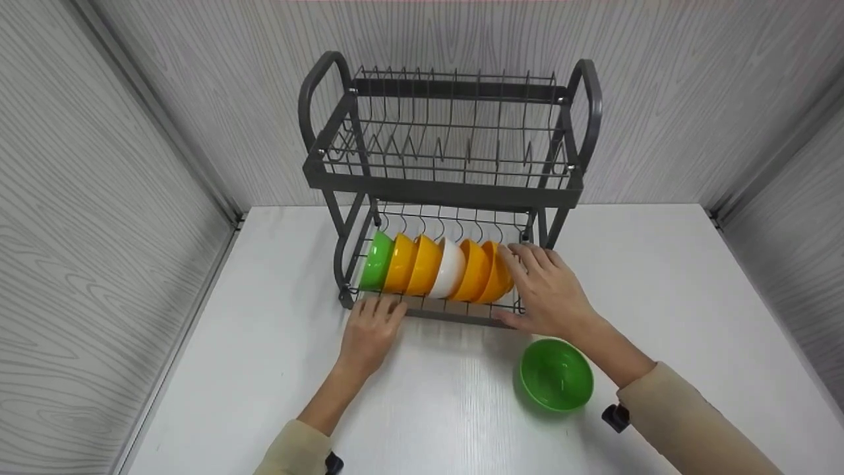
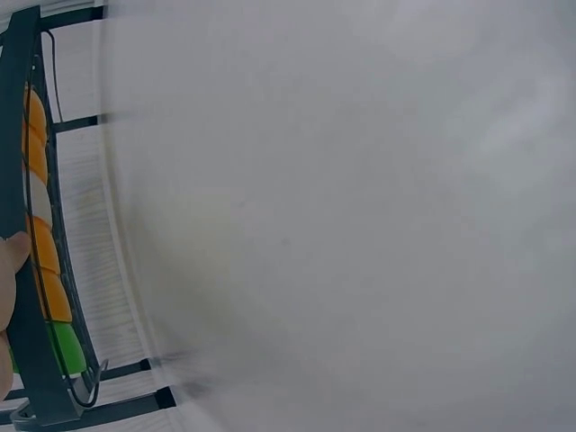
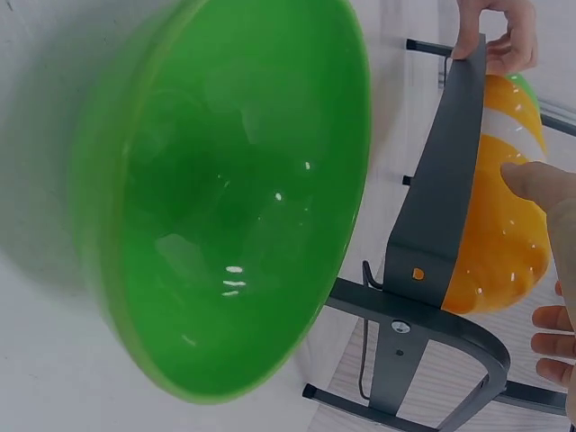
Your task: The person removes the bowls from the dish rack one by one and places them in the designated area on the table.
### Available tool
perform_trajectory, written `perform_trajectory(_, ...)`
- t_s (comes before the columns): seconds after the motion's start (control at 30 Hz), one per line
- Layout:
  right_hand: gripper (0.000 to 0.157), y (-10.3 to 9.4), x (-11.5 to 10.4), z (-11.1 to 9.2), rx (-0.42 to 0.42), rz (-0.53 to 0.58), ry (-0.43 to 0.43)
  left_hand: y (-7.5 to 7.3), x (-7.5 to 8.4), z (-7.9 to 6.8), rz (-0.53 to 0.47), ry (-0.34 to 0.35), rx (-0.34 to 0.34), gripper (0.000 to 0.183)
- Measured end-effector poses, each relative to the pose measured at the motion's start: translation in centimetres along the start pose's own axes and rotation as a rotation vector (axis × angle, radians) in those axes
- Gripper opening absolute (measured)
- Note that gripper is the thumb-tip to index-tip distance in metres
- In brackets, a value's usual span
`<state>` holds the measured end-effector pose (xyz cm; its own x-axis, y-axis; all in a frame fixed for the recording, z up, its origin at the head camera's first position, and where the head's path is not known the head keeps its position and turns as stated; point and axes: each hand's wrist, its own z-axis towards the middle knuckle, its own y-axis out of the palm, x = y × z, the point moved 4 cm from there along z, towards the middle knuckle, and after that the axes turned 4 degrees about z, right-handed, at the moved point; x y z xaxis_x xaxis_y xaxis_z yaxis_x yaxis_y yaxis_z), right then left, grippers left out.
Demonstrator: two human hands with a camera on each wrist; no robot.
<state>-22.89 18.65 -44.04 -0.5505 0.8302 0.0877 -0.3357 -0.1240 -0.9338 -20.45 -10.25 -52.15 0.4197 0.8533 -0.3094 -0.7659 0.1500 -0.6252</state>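
A dark two-tier dish rack holds a row of bowls on its lower tier, tipped on their sides. At the left end of the row is a green bowl; a white bowl sits among several orange ones. My left hand grips the lower front rail near its left end, as the right wrist view also shows. Beside the rightmost orange bowl is my right hand, thumb and fingers spread apart; contact is unclear. A loose green bowl stands upright on the table below the right forearm.
The rack's upper tier has wire dividers above the bowls. Wood-grain panels enclose the white table at the back and sides. The curved side handle rises at the rack's right.
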Motion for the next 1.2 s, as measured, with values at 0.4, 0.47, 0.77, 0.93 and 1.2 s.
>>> perform_trajectory(0.4,0.108,1.2,0.2,1.1,-0.024,0.020,0.010,0.0,0.0,-0.1,-0.007,0.001,-0.007,0.023)
perform_trajectory(0.47,0.108,1.3,0.3,1.2,-0.012,0.016,0.006,0.0,0.0,-0.1,-0.007,0.001,-0.005,0.023)
perform_trajectory(0.77,0.103,2.1,0.5,1.5,0.002,0.027,-0.001,-0.1,0.0,-0.2,0.013,0.002,-0.013,0.026)
perform_trajectory(0.93,0.103,2.3,0.6,1.7,-0.006,0.042,0.003,-0.1,-0.1,-0.1,0.018,0.008,0.002,0.025)
perform_trajectory(1.2,0.102,2.6,0.6,2.0,-0.013,0.071,0.019,-0.2,-0.1,-0.1,0.011,0.010,0.017,0.025)
